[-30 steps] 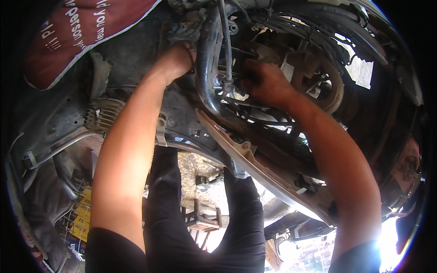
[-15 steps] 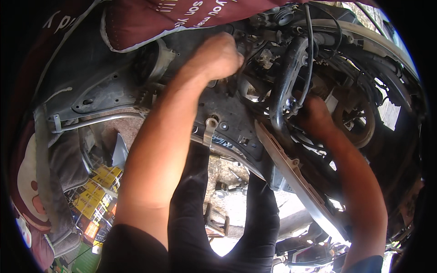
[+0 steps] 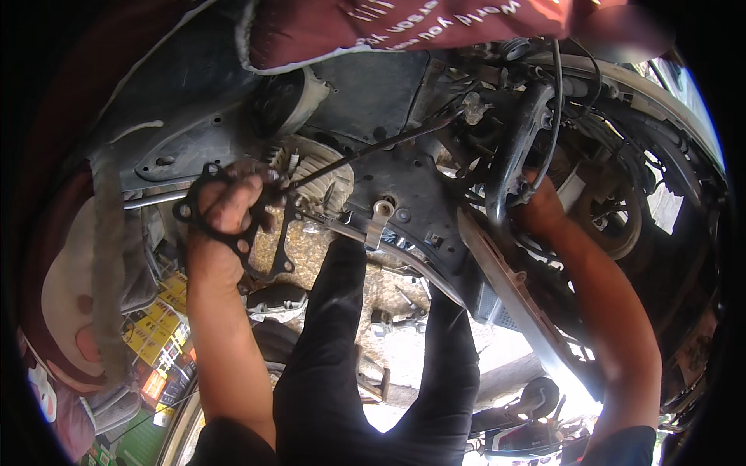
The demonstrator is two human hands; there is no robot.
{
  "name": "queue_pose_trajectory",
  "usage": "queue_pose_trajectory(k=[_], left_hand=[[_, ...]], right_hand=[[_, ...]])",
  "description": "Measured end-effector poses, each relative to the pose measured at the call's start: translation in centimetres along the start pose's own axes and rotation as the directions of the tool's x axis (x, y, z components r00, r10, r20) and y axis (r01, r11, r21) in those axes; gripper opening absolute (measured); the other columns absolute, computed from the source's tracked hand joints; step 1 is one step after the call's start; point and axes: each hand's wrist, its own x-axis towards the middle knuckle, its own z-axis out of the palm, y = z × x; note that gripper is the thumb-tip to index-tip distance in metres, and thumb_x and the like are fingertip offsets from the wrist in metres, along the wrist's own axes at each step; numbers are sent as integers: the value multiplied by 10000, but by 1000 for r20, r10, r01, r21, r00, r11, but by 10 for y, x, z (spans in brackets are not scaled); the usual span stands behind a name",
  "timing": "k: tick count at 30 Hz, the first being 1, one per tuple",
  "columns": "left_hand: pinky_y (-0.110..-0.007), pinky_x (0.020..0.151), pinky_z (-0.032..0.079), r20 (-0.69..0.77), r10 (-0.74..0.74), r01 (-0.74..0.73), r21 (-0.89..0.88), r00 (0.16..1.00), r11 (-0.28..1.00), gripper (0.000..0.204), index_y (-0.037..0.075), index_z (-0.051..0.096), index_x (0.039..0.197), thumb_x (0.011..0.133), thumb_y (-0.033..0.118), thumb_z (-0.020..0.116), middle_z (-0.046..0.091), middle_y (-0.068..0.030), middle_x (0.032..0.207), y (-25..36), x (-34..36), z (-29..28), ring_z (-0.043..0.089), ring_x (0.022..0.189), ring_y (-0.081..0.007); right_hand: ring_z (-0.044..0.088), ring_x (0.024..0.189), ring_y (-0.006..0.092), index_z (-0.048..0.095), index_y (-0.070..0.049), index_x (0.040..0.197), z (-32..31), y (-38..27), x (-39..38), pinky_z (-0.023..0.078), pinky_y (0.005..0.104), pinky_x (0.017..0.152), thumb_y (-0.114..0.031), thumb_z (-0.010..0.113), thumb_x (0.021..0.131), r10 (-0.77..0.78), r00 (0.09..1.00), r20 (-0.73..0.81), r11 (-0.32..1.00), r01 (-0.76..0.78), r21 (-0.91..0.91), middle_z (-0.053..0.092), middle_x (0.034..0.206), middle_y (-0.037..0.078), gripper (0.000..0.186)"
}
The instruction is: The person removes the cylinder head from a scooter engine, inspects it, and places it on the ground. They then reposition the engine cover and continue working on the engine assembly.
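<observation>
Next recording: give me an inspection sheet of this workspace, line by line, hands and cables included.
Surface: gritty ground below.
Job's things: dark holed plate at the left hand; long dark strip running toward exposed machinery.
Clutter: yellow boxes, lower left.
Hands: left blurred, grip unclear; right hand partly behind a curved black tube, grip hidden.
Cables: dark cable beside that tube.
Surroundings: dark red cloth across the view's top.
</observation>
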Motion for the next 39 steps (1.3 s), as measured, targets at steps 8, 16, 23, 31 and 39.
queue_pose_trajectory(k=[8,16,23,31,39], left_hand=[[-292,668,562,-120,-31,-12,-341,992,940,231,46,630,1028,874,216,660,681,-77,975,-15,-11,-55,675,822,-209],[-289,510,501,-58,-324,307,-199,944,931,195,14,632,965,860,175,662,669,-129,906,-85,-88,-62,637,676,-198],[-344,768,483,242,-149,-109,798,959,593,163,67,604,954,947,217,539,629,-147,963,-172,-105,-79,620,832,-266],[-406,668,488,648,-86,-650,760,757,12,120,80,603,872,915,169,534,601,-122,786,-319,5,4,604,782,-240],[-413,1008,418,354,-359,-205,897,864,391,519,1,508,1260,938,409,506,533,-223,1300,-365,75,81,524,1190,-357]], right_hand=[[655,888,335,680,-76,971,6,1,-4,516,384,822,-57,655,760,-57,998,-34,998,56,-15,690,921,158,213],[664,834,298,660,-78,912,20,31,-1,531,362,774,-10,637,718,-357,927,-111,919,328,-219,678,861,137,207],[641,931,295,654,-62,928,13,29,6,484,402,905,-10,600,716,-505,863,19,740,445,-504,670,927,117,225],[602,1049,361,682,-13,985,-4,45,8,455,416,982,-88,676,686,232,921,312,605,115,-788,653,1074,194,308],[608,1018,343,673,-12,993,-11,61,-3,471,421,938,-101,647,738,67,969,236,693,125,-710,649,1030,189,272]])
